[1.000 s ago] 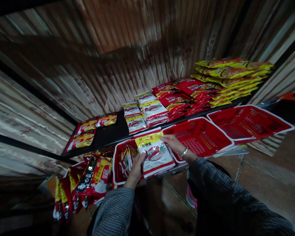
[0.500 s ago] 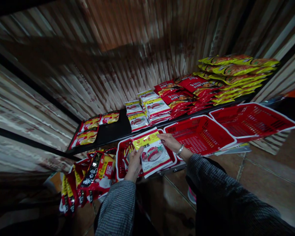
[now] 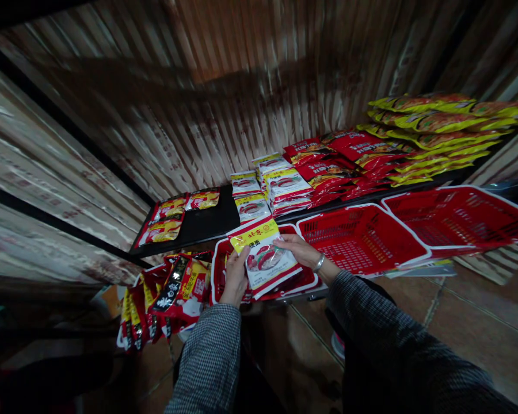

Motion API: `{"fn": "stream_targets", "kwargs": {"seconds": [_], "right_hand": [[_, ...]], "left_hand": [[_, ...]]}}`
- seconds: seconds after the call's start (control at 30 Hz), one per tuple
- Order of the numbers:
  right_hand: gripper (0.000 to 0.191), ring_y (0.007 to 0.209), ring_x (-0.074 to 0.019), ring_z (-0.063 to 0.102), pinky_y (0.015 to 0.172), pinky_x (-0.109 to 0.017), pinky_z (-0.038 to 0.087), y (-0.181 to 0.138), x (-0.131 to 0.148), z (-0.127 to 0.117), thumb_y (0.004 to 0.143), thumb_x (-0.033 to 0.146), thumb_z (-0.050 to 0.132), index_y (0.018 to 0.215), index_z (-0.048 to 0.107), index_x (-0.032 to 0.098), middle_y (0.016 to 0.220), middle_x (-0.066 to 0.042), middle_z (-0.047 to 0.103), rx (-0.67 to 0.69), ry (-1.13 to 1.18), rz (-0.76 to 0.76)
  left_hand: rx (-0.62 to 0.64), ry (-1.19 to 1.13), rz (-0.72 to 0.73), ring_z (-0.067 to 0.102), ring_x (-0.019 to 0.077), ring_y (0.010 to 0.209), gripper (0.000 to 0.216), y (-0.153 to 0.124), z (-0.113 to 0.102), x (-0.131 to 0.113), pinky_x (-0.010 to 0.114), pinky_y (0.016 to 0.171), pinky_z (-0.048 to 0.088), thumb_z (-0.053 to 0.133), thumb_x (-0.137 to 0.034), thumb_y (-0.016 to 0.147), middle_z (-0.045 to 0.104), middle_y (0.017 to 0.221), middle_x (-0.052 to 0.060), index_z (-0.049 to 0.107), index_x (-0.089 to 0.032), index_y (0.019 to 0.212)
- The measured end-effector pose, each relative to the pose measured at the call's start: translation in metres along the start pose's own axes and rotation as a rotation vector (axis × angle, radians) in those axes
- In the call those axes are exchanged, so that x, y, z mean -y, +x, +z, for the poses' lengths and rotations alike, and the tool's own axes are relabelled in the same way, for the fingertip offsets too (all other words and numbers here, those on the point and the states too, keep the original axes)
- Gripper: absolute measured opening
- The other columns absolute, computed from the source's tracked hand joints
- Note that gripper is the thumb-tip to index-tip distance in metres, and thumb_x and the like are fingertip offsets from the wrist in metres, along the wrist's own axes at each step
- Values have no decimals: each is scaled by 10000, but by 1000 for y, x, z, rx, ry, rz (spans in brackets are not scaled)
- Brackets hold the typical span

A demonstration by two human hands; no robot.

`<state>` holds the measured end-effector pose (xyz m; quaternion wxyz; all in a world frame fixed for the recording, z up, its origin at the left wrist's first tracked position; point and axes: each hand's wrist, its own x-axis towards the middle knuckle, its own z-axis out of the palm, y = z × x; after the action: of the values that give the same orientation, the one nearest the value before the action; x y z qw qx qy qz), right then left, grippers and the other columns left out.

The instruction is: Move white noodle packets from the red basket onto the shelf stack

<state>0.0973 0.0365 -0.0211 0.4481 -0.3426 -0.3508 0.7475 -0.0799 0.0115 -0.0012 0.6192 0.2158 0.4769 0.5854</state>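
Note:
Both hands hold a stack of white, yellow and red food packets [image 3: 263, 257] above a red basket [image 3: 219, 270]. My left hand [image 3: 235, 277] grips the stack's lower left edge. On the right edge lies my right hand [image 3: 300, 251], with a bracelet at the wrist. More packets stand inside the basket under the stack. On the black shelf [image 3: 202, 225] just behind lie matching white packets [image 3: 280, 190] in piles.
Two empty red baskets [image 3: 362, 238] [image 3: 457, 215] sit to the right. Red packets [image 3: 341, 164] and yellow packets [image 3: 435, 132] are stacked on the shelf's right end. A few yellow-red packets [image 3: 166, 221] lie at its left. Dark-red bags [image 3: 168, 299] hang below left. Corrugated wall behind.
The stack in my hands has shifted slightly up toward the shelf and looks smaller in view. The view has shifted, so shelf and baskets sit further right.

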Motion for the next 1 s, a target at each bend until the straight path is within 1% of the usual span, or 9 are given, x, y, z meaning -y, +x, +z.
{"fn": "stream_targets", "kwargs": {"seconds": [0.13, 0.2, 0.33, 0.43, 0.6, 0.7, 0.77, 0.9, 1.0], "right_hand": [[335, 628, -167, 681, 671, -306, 540, 2, -2, 1, 597, 369, 810, 843, 716, 162, 778, -38, 751, -29, -9, -51], [343, 656, -176, 687, 691, -314, 540, 4, -3, 0, 598, 382, 808, 855, 718, 173, 804, -35, 752, -43, -4, -85], [335, 698, -194, 693, 721, -330, 537, 10, -3, 0, 599, 410, 804, 829, 717, 183, 786, -33, 747, -85, -5, -121], [344, 700, -198, 691, 728, -334, 535, 14, -3, 2, 607, 423, 797, 834, 717, 177, 760, -35, 743, -90, -11, -127], [355, 672, -187, 687, 719, -334, 536, 13, 0, 3, 632, 444, 781, 857, 714, 178, 774, -31, 743, -37, -35, -80], [387, 740, -198, 697, 791, -360, 524, 9, 1, 1, 632, 396, 793, 931, 712, 163, 835, -46, 749, 49, -83, -21], [387, 764, -200, 698, 831, -373, 513, 6, -1, 0, 614, 355, 809, 930, 714, 152, 854, -48, 750, 76, -104, 0], [343, 744, -193, 695, 833, -373, 514, 5, -5, -2, 600, 348, 816, 855, 720, 139, 819, -42, 750, 54, -124, -4], [358, 732, -191, 697, 801, -355, 530, 7, -3, -4, 597, 345, 821, 875, 721, 143, 820, -41, 750, 52, -105, 6]], "left_hand": [[39, -24, -11, 697, 288, 894, 459, 1, 0, 1, 417, 820, 556, 836, -334, 541, 741, 878, 113, 648, -128, 905], [53, -18, -32, 695, 304, 898, 484, 1, 0, 2, 434, 822, 556, 843, -346, 523, 742, 851, 110, 654, -124, 910], [72, 49, -63, 692, 323, 899, 500, -2, -1, 2, 444, 835, 550, 885, -249, 426, 741, 777, 94, 668, -121, 857], [77, 66, -53, 688, 320, 919, 491, -4, -2, 0, 431, 843, 549, 889, -240, 418, 740, 763, 95, 666, -118, 837], [44, 58, -36, 699, 307, 875, 513, -3, -3, -3, 431, 822, 556, 890, -271, 424, 739, 753, 86, 667, -118, 860], [21, 54, -13, 704, 300, 841, 521, -2, -2, -5, 433, 806, 560, 888, -278, 429, 743, 795, 90, 669, -115, 873], [17, 56, -2, 708, 290, 811, 526, -2, -2, -5, 426, 794, 563, 886, -283, 431, 743, 801, 94, 671, -108, 879], [5, 49, -15, 709, 272, 715, 528, -2, 0, -5, 414, 753, 572, 892, -295, 402, 730, 693, 74, 673, -107, 844], [10, 56, -38, 710, 273, 727, 509, -3, -1, -5, 408, 744, 574, 891, -283, 401, 734, 706, 71, 670, -116, 829]]}}
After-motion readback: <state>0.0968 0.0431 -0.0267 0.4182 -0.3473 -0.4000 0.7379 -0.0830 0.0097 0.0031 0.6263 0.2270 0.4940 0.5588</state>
